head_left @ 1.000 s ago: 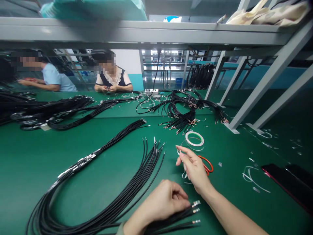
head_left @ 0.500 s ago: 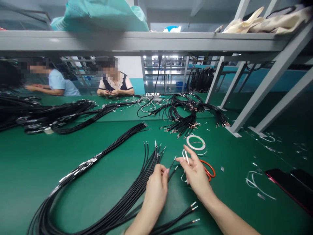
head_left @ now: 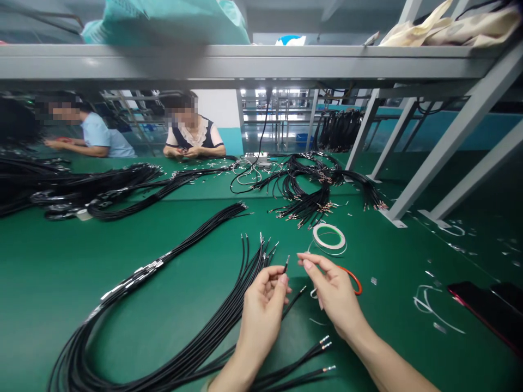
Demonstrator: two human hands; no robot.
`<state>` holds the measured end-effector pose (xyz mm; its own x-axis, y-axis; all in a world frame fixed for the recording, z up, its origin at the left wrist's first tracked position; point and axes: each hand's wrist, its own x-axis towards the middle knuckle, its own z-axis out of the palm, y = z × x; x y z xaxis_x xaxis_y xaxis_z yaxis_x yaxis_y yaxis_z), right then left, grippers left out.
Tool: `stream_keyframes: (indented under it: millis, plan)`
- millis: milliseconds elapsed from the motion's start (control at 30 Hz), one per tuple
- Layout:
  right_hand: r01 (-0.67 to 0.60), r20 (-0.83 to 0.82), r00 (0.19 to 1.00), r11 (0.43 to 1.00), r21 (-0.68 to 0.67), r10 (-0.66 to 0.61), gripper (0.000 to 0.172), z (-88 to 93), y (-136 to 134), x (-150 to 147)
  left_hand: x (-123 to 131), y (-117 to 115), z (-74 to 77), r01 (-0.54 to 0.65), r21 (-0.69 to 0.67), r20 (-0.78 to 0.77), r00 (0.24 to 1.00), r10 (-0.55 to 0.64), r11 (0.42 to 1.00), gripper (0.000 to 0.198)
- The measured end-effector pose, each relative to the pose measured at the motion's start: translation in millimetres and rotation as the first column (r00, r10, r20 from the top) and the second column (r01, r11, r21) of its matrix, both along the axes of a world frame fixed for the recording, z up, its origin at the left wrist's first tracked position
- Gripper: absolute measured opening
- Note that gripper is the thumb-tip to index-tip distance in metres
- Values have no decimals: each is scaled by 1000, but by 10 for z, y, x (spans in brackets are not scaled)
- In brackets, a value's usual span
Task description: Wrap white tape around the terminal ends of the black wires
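Note:
My left hand [head_left: 265, 305] is closed, pinching a thin black cable [head_left: 286, 266] between thumb and index finger, its metal tip pointing up. Just to the right, my right hand [head_left: 333, 288] is closed in a pinch close to that tip. Whatever lies between its fingertips is too small to make out. Behind the right hand an orange loop handle [head_left: 354, 279] shows in part. A bundle of black cables [head_left: 212, 305] curves around on the left, its metal-tipped ends fanned beside my left hand. Beyond my right hand lies a roll of narrow white tape [head_left: 344, 239].
More black cables [head_left: 304, 201] are heaped farther back on the green table [head_left: 171, 294]. Curled white strips [head_left: 425, 302] and a dark phone-like object [head_left: 486, 310] lie at right. Grey metal posts [head_left: 441, 130] hold a shelf [head_left: 245, 60] overhead. Two people sit across the table.
My right hand has shifted slightly, its raised index finger now bent into a pinch. The white strip at its fingers no longer shows there. The cable tip in my left hand stands more upright.

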<state>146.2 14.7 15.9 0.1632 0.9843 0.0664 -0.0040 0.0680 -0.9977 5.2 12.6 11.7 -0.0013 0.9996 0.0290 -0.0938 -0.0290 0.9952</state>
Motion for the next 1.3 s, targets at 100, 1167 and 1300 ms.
stream_keyframes:
  millis: [100, 1167, 1300]
  plan:
    - [-126, -31, 992, 990, -70, 124, 35, 12, -36, -29, 19, 9, 14, -59, 58, 42, 998, 56, 997, 29]
    - [-391, 331, 870, 921, 8, 366, 35, -31, -58, 24, -69, 40, 61, 96, -162, -10, 995, -99, 982, 35]
    - [-344, 509, 820, 936, 73, 262, 39, -6, -52, 54, -82, 36, 75, 96, -168, 10, 995, -96, 981, 34]
